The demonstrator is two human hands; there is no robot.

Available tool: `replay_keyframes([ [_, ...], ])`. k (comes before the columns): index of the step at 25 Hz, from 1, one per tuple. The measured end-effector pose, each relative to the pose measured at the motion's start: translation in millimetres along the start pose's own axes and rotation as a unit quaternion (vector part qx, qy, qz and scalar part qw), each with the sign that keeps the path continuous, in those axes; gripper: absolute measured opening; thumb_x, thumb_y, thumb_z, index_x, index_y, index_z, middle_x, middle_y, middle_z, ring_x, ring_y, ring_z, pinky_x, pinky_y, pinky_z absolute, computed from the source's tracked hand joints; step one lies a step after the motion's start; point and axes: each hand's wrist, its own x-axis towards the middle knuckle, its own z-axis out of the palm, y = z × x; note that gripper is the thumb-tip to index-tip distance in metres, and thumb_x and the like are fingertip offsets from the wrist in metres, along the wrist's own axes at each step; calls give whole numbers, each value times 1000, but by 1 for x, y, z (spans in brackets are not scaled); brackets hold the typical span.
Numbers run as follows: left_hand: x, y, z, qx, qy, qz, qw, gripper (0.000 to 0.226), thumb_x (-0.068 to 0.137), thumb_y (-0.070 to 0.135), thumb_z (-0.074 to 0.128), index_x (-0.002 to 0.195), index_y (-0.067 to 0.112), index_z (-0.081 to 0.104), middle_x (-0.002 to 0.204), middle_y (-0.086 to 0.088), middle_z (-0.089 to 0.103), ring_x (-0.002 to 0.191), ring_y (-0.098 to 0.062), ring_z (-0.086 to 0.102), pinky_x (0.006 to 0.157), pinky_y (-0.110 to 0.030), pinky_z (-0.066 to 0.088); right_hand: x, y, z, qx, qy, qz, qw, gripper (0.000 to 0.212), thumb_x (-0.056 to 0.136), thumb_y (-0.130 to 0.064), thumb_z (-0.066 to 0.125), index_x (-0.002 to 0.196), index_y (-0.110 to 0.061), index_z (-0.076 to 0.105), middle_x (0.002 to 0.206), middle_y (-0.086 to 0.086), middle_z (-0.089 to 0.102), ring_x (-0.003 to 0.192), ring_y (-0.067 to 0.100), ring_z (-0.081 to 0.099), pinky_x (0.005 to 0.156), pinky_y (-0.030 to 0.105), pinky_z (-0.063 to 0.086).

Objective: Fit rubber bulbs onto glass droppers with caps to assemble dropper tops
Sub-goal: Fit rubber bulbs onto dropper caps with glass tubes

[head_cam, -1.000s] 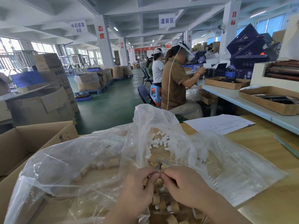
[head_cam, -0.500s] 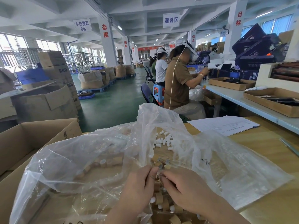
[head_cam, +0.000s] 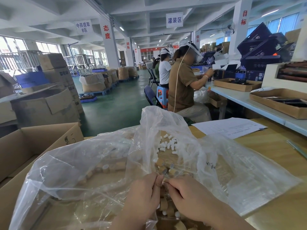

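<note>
**Item:** dropper top (head_cam: 164, 180), in assembly.

**Location:** at the mouth of the clear bag (head_cam: 249, 180), held between both my hands. Only a tan end shows, so I cannot tell how far the bulb is seated.

**Change:** almost none. Over the last second my hands have stayed joined at the same spot before the bag's opening, drawing slightly tighter. I judge the press-fit under way and not yet finished.

**Pose, left hand** (head_cam: 142, 196): fingers curled, pinching the piece from the left.

**Pose, right hand** (head_cam: 189, 195): curled likewise, pinching from the right. The two hands meet at the fingertips (head_cam: 159, 179).

**Stock:**
- Loose white rubber bulbs (head_cam: 167, 144), deep inside the bag.
- Tan caps (head_cam: 106, 166), in the bag's left fold.
- Capped glass droppers (head_cam: 172, 166), inside the bag just beyond my hands.
</note>
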Motion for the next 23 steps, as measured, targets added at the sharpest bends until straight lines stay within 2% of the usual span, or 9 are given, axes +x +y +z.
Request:
replay_keyframes([
  [2, 0, 1, 0, 15, -7, 13, 1000, 43, 94, 38, 37, 68, 8, 55, 51, 12, 40, 48, -9, 43, 49, -23, 33, 0, -1, -2, 38, -18, 11, 999, 39, 100, -36, 39, 62, -36, 45, 54, -9, 48, 47, 10, 41, 48, 24, 31],
  [4, 0, 2, -1, 27, -6, 27, 999, 40, 92, 35, 38, 68, 7, 56, 50, 14, 38, 46, -6, 40, 48, -18, 30, -1, -3, -4, 51, -28, 13, 998, 41, 100, -35, 40, 60, -43, 47, 53, -14, 49, 45, 9, 40, 47, 22, 28],
  [6, 0, 4, -3, 36, -8, 37, 999, 40, 92, 34, 39, 69, 6, 56, 51, 14, 36, 46, -5, 38, 47, -18, 29, 0, -4, -5, 56, -32, 17, 998, 41, 100, -35, 41, 60, -43, 47, 52, -12, 47, 46, 9, 38, 47, 22, 28],
  [10, 1, 5, -5, 49, -18, 52, 997, 40, 92, 33, 38, 73, 4, 58, 58, 11, 42, 51, -13, 43, 50, -35, 38, 1, -4, -5, 76, -45, 35, 995, 42, 100, -34, 43, 58, -39, 47, 49, -10, 44, 46, 7, 35, 48, 24, 27],
  [13, 1, 5, -5, 47, -21, 61, 997, 46, 94, 39, 37, 73, 4, 58, 61, 5, 48, 52, -17, 48, 50, -40, 40, 1, -4, -8, 80, -54, 36, 995, 43, 100, -32, 44, 57, -34, 45, 48, -11, 41, 45, 6, 33, 48, 24, 26],
  [16, 1, 5, -4, 32, -18, 61, 997, 53, 91, 46, 30, 72, 5, 58, 59, 12, 45, 51, -13, 47, 50, -37, 40, 0, -4, -9, 47, -48, 23, 997, 37, 100, -33, 43, 64, -27, 45, 55, -4, 45, 48, 8, 37, 50, 29, 31],
  [19, 0, 0, 1, 1, -18, 34, 999, 43, 94, 38, 38, 70, 8, 57, 55, 14, 42, 51, -9, 45, 49, -31, 39, -1, -5, -10, -25, -38, -6, 999, 29, 100, -35, 39, 73, -26, 46, 61, -5, 49, 52, 11, 43, 54, 32, 37],
  [23, -1, -4, 4, -50, -12, -26, 998, 35, 95, 40, 38, 63, 30, 48, 52, 14, 50, 52, -6, 49, 48, -13, 32, -3, -6, -6, -95, -19, -29, 995, 23, 100, -41, 32, 81, -30, 39, 63, -13, 39, 58, 9, 40, 58, 28, 35],
])
